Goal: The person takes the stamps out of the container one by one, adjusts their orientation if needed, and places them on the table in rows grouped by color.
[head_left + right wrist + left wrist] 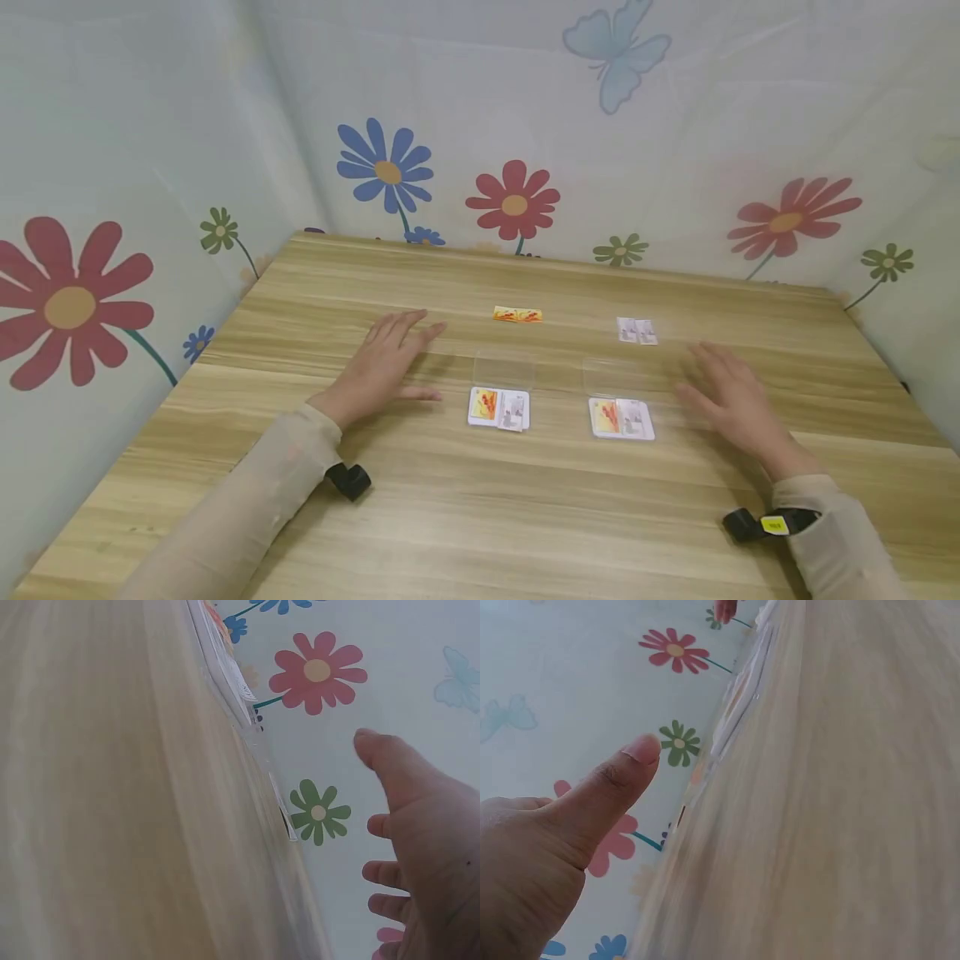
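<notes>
"What do the edges cut off?"

"In the head view, the left sleeve (240, 500) and right sleeve (847, 546) run out at the bottom, the pale blue butterfly (618, 57) at the top. In the wrist views, the left hand (532, 862) leaves at the left, the right hand (442, 851) at the right."

"Anything blurred?"

"The right hand's fingers (712, 360), seen from the head."

"Too small to read?"

"Print on the orange cards (529, 316), pale cards (627, 331) and yellow label (775, 525)."

"Hidden?"

"From the left wrist, the white cases (727, 724) show edge-on; their contents cannot be told."

Left hand (381, 365), right hand (741, 410) outstretched, well apart
</notes>
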Tool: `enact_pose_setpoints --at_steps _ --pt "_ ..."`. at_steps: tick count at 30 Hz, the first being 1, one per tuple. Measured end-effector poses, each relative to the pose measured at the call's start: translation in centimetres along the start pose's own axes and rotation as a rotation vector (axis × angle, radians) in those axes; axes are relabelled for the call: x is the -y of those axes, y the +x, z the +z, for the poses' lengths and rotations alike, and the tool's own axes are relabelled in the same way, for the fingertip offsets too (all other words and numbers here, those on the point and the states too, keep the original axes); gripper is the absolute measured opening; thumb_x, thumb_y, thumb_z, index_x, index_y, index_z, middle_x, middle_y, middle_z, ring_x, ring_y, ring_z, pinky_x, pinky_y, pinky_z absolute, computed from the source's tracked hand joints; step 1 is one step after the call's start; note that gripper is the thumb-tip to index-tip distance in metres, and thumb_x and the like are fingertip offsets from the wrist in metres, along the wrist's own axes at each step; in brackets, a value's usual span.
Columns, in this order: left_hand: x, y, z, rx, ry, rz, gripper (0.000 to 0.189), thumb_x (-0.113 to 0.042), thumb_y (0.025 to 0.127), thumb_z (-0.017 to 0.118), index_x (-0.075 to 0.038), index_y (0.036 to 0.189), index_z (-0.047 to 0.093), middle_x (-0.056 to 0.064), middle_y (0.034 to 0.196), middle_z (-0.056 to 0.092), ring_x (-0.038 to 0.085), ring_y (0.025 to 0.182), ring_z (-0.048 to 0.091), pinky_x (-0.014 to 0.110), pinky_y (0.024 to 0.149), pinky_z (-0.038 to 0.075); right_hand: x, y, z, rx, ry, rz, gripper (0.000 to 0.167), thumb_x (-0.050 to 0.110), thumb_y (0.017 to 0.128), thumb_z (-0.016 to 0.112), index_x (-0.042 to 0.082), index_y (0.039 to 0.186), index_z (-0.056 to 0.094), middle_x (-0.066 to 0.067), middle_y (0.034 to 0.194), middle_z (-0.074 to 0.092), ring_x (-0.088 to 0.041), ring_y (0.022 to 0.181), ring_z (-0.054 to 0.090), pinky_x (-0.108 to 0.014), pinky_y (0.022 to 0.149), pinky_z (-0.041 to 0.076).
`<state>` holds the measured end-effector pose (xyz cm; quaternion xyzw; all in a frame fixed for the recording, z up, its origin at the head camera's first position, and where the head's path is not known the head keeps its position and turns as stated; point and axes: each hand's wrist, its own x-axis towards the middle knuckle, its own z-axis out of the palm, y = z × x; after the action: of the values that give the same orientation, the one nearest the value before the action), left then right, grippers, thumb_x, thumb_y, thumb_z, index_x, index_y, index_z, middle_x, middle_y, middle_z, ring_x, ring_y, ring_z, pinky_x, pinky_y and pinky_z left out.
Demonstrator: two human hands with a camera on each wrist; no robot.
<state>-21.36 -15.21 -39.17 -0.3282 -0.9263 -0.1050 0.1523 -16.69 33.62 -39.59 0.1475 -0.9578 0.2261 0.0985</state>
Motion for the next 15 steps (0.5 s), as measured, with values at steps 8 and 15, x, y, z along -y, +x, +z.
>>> enact_pose_setpoints --at_steps 8,15 --pt "-0.8 0.2 -0.5 -0.043 -0.059 -0.006 0.092 -0.055 0.07 0.077 -0.015 0.144 0.041 0.019 0.141 0.046 0.037 0.131 0.041 0.054 0.112 0.03 0.8 0.3 -0.4 0.006 0.073 0.051 0.064 0.032 0.096 0.055 0.002 0.147 0.031 -0.033 0.15 0.027 -0.055 0.136 0.023 -0.073 0.106 0.013" --pt "-1.3 0.4 -0.9 -0.037 -0.09 -0.001 0.091 -0.053 0.069 0.078 -0.013 0.143 0.042 0.015 0.134 0.05 0.034 0.125 0.047 0.05 0.109 0.035 1.4 0.3 -0.8 -0.007 0.103 0.039 0.061 0.031 0.097 0.055 0.002 0.146 0.033 -0.032 0.149 0.03 -0.055 0.135 0.026 -0.072 0.104 0.018"
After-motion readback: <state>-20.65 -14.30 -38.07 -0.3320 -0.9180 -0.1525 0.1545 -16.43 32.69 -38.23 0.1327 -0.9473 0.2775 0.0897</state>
